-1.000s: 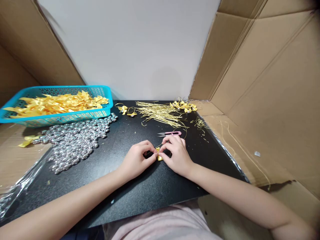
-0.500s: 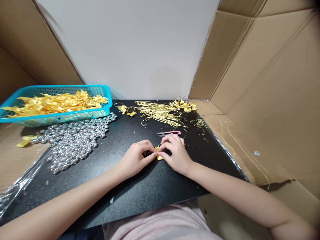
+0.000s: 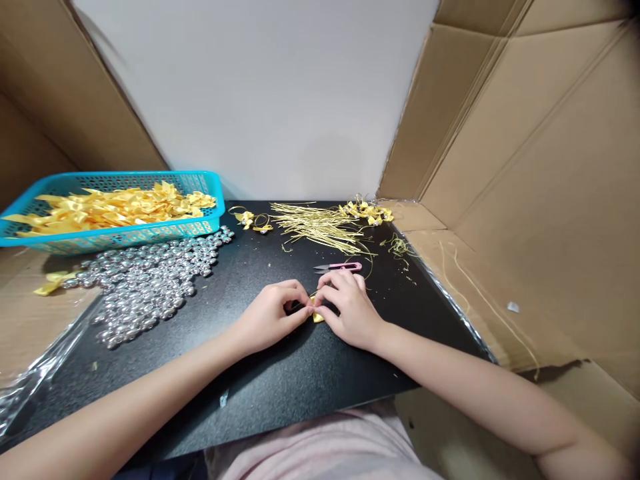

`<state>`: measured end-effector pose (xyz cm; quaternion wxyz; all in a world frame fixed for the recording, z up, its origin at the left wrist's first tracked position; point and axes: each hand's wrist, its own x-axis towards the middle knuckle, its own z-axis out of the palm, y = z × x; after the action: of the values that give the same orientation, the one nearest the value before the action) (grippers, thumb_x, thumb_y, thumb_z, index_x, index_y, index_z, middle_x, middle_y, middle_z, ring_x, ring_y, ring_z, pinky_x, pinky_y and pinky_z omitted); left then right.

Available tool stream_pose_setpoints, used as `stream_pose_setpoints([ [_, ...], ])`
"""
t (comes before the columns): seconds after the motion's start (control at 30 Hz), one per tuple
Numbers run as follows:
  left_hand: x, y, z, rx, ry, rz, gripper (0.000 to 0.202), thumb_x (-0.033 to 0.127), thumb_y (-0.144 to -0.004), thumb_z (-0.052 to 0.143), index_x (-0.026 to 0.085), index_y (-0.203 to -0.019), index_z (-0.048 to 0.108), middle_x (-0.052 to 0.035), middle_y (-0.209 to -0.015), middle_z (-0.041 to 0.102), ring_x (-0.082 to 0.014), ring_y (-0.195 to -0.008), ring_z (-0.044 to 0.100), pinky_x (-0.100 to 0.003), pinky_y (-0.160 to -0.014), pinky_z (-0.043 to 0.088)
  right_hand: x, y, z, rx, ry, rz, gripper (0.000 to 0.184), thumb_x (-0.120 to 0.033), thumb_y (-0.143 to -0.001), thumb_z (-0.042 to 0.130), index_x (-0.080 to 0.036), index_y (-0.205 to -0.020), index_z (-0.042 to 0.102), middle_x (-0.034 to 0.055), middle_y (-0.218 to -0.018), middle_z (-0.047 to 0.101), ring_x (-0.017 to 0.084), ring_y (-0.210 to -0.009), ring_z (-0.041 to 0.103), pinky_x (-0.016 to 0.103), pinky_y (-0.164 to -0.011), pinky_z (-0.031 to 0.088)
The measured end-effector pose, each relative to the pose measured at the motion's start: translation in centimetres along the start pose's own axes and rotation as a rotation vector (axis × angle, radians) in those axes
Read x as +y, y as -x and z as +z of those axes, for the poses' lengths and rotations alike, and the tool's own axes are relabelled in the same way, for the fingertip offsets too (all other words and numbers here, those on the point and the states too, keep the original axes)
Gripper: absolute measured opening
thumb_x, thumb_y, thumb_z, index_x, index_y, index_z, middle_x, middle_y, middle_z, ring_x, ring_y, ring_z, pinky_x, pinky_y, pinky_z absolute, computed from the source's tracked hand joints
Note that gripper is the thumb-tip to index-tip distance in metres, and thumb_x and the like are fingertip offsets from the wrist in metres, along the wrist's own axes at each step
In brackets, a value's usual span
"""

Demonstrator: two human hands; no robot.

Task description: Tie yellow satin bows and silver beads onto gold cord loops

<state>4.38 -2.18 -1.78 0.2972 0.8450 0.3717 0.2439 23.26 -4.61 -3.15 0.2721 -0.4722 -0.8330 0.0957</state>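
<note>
My left hand (image 3: 273,317) and my right hand (image 3: 350,310) meet at the middle of the black board (image 3: 280,380). Both pinch a small yellow ribbon bow (image 3: 317,315) between their fingertips, just above the board. Most of the bow is hidden by my fingers. A thin gold thread seems to run from it, too fine to follow. Pink thread snips (image 3: 339,267) lie just behind my right hand.
A blue basket (image 3: 120,233) of yellow ribbon bows stands at the back left, with a heap of silver beads (image 3: 145,283) before it. Gold threads (image 3: 320,227) and several finished bows (image 3: 370,212) lie at the back. Cardboard walls (image 3: 525,167) close both sides.
My hands stay in the same spot; the fingers have shifted slightly around the bow, which now shows a little less between them.
</note>
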Motion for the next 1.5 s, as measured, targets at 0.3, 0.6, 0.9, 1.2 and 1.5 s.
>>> stream_pose_setpoints([
  [0.3, -0.2, -0.1, 0.3, 0.021, -0.004, -0.028, 0.025, 0.029, -0.087, 0.055, 0.017, -0.072, 0.07, -0.0024, -0.077, 0.065, -0.013, -0.066, 0.056, -0.023, -0.06, 0.041, 0.1, 0.0, -0.2, -0.024, -0.05, 0.014, 0.004, -0.02, -0.084, 0.063, -0.021, -0.081, 0.061, 0.0034, -0.106, 0.059, 0.021, -0.106, 0.048, 0.038, -0.089, 0.031],
  [0.6, -0.7, 0.1, 0.2, 0.063, -0.044, 0.119, 0.017, 0.024, -0.087, 0.056, 0.02, -0.091, 0.073, -0.0031, -0.086, 0.063, -0.0136, -0.075, 0.059, -0.024, -0.069, 0.046, 0.2, 0.1, -0.3, -0.021, -0.093, 0.048, 0.005, -0.02, -0.082, 0.065, -0.022, -0.079, 0.061, 0.0019, -0.105, 0.057, 0.02, -0.107, 0.048, 0.038, -0.089, 0.033],
  [0.9, -1.4, 0.1, 0.6, 0.111, -0.394, 0.347, 0.018, 0.023, -0.089, 0.052, 0.02, -0.083, 0.069, -0.0045, -0.082, 0.062, -0.0146, -0.071, 0.054, -0.026, -0.068, 0.043, 0.4, 0.1, -0.2, -0.018, -0.082, 0.043, 0.007, -0.017, -0.082, 0.065, -0.022, -0.079, 0.061, 0.0022, -0.105, 0.057, 0.02, -0.106, 0.048, 0.039, -0.089, 0.033],
  [1.2, -1.5, 0.0, 0.4, 0.105, -0.486, 0.361, 0.016, 0.02, -0.086, 0.054, 0.021, -0.078, 0.068, -0.0027, -0.081, 0.062, -0.0138, -0.067, 0.051, -0.026, -0.065, 0.04, 0.3, 0.0, -0.6, -0.006, -0.141, 0.084, 0.007, -0.019, -0.082, 0.066, -0.021, -0.078, 0.06, 0.0026, -0.103, 0.058, 0.021, -0.106, 0.048, 0.039, -0.09, 0.035],
  [1.5, -1.0, 0.1, 0.0, 0.107, -0.379, 0.341, 0.018, 0.022, -0.085, 0.053, 0.019, -0.094, 0.068, -0.0071, -0.089, 0.065, -0.0177, -0.076, 0.055, -0.03, -0.072, 0.044, 0.5, -0.1, -0.7, -0.023, -0.189, 0.105, 0.007, -0.018, -0.082, 0.065, -0.022, -0.077, 0.061, 0.002, -0.102, 0.058, 0.021, -0.106, 0.048, 0.041, -0.093, 0.035],
])
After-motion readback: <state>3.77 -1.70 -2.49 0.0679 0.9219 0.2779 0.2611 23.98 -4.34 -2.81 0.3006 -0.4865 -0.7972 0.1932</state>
